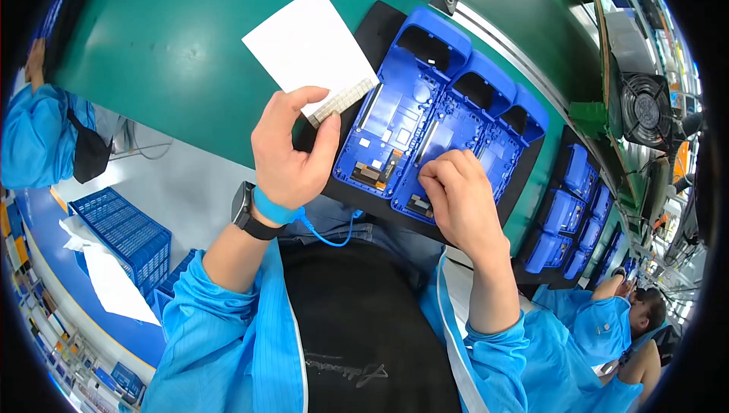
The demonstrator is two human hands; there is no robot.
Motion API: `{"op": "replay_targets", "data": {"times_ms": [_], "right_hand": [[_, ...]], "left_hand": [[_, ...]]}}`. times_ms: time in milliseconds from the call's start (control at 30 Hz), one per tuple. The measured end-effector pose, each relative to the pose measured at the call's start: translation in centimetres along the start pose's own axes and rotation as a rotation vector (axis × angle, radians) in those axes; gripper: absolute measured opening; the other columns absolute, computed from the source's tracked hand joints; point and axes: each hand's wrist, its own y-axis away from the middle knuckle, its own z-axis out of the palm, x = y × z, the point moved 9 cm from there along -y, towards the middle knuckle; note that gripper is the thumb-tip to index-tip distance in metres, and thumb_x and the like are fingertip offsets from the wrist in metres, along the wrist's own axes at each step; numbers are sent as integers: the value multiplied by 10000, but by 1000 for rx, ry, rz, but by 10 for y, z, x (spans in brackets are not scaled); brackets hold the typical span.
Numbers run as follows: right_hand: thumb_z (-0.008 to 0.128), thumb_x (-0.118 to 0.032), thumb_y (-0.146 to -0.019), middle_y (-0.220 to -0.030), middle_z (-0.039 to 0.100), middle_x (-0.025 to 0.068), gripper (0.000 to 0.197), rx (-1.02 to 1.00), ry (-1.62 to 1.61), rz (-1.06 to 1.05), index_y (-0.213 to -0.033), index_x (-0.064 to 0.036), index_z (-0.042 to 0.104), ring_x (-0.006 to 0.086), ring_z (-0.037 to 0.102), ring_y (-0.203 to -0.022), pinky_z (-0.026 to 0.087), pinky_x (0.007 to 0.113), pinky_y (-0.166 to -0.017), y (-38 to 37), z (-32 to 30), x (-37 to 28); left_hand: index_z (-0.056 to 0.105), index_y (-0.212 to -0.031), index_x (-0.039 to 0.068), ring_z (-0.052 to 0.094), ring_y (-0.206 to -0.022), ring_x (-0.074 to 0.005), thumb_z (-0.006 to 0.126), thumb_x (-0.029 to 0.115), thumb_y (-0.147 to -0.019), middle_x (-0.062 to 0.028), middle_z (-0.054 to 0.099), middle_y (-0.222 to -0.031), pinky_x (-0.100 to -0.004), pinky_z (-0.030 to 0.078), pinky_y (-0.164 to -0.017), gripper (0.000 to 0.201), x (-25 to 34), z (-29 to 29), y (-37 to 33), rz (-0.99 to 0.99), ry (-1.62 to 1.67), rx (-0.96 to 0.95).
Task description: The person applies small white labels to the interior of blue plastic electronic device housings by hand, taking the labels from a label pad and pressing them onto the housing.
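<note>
Three blue housings [449,128]; left grip [290,156] pinched on white sheet [307,44]; right grip [463,208], cannot tell; pale script [370,373] on shirt [364,299].

"How's the light?"

"Bright. A soft glare patch sits on the green tabletop [152,86] toward ten o'clock, and the white sheet [304,37] at eleven looks nearly washed out. Small highlights glint off the blue housings [410,82] between one and two."

"Sharpness?"

"Crisp mid-frame; the clutter [57,352] toward eight is softer."

"Edges?"

"Fisheye bending all round, with black corners."
</note>
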Motion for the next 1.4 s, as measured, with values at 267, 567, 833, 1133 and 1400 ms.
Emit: {"op": "replay_targets", "data": {"times_ms": [267,567,833,1133,1400], "right_hand": [[715,54,-778,-897,642,128,142,281,-173,-93,-889,-2,646,285,624,-819,505,350,-718,7,-24,-4],[770,72,-712,-854,626,95,243,395,-171,-247,-911,-12,660,241,576,-741,459,324,-617,25,-55,-31],[765,51,-719,-856,606,93,237,324,-131,-284,-903,-23,636,261,546,-720,445,341,-599,23,-47,-36],[705,93,-752,-850,580,115,206,327,-182,-240,-878,-20,586,284,539,-736,456,348,-635,26,-44,-30],[634,87,-816,-885,570,123,122,172,-161,-54,-876,-3,578,311,538,-844,459,374,-744,18,-6,-5]], "left_hand": [[648,-996,11,715,-761,-274,746,12,-778,-152,695,-861,-319,542,-668,239,44,36,18,-45,218,-288],[646,-1031,7,706,-764,-303,705,-49,-776,-142,689,-894,-336,544,-668,267,76,61,25,-17,308,-568],[635,-1078,-21,728,-790,-274,723,-54,-788,-169,708,-910,-308,550,-675,305,89,65,27,56,265,-595],[623,-1165,-21,728,-840,-229,711,-7,-831,-176,709,-933,-304,555,-718,346,52,57,30,-254,372,-392],[518,-1261,-22,637,-1018,-147,634,-45,-924,-132,650,-1109,-259,508,-868,356,19,20,6,-138,182,-221]]}}
